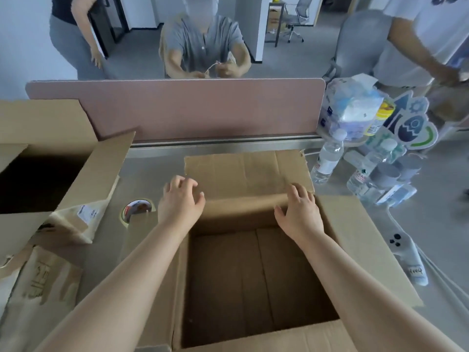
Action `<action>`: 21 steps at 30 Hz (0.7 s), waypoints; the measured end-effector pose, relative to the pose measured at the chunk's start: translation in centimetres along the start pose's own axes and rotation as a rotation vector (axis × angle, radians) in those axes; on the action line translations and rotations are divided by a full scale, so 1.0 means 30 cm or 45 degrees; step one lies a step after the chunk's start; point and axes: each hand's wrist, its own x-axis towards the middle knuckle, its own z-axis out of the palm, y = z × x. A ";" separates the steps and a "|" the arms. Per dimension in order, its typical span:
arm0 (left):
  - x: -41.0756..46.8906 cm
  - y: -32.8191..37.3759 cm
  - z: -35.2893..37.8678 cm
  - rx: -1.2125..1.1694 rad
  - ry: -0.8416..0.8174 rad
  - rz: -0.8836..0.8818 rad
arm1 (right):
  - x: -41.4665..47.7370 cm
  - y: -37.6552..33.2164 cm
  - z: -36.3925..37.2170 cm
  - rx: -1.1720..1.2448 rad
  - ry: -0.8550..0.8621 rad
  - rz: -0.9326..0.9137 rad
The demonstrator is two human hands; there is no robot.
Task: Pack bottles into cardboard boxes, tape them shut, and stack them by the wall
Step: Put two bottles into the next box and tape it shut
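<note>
Sitting open on the desk, the cardboard box (253,280) is empty, its far flap folded back flat. Both hands press on that flap's crease, the left hand (181,199) and the right hand (298,209) each with loose, spread fingers gripping nothing. Water bottles (327,158) stand just right of the box. A tape roll (137,208) lies to its left, beside another open box (38,174).

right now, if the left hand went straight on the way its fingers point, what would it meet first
The box's far flap: the left hand points at its left edge and may touch it. Beyond lies the pink divider; depth is unclear.
</note>
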 end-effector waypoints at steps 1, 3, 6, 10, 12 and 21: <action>0.005 0.035 0.006 0.016 0.041 0.017 | 0.003 0.027 -0.012 0.003 0.000 0.027; 0.018 0.111 0.019 0.022 0.074 0.061 | 0.013 0.081 -0.039 0.030 0.021 0.059; 0.025 0.234 0.061 -0.016 0.038 0.184 | 0.021 0.164 -0.076 0.085 0.077 0.092; 0.017 0.453 0.160 -0.121 0.010 0.360 | 0.040 0.325 -0.125 0.122 0.131 0.128; 0.000 0.583 0.223 -0.150 -0.030 0.449 | 0.056 0.429 -0.149 0.127 0.156 0.151; 0.147 1.068 0.510 -0.035 -0.296 0.530 | 0.285 0.832 -0.251 0.076 0.145 0.127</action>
